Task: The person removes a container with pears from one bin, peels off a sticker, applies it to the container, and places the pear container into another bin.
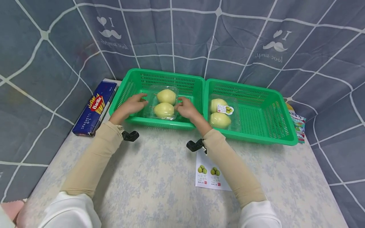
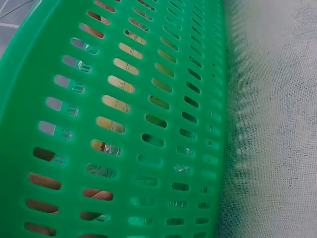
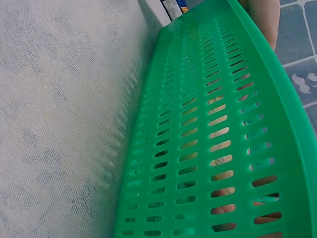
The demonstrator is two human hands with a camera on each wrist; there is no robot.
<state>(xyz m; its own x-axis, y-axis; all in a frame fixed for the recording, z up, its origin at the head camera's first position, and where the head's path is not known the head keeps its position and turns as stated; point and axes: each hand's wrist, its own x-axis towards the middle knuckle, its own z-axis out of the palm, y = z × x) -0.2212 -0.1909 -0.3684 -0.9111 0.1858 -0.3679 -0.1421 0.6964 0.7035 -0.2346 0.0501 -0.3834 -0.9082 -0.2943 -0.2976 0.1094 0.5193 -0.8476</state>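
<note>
A clear plastic box (image 1: 152,106) with two pale yellow pears (image 1: 164,110) sits within the left green basket (image 1: 159,122). My left hand (image 1: 131,105) reaches over the basket's front wall, its bent fingers at the box's left side. At the opposite side, my right hand (image 1: 187,108) grips the box's edge with thumb and fingers. Slots in the basket wall (image 2: 119,148) reveal parts of the pears and fingers in the left wrist view. The right wrist view also looks at the slotted wall (image 3: 198,134), which hides most of the hand.
In the adjoining right green basket (image 1: 256,138), another clear box (image 1: 235,117) of pears bears a label (image 1: 225,109). A blue spaghetti box (image 1: 97,107) lies at left. A label sheet (image 1: 209,182) lies under my right forearm. Colourful packets (image 1: 297,123) are at far right.
</note>
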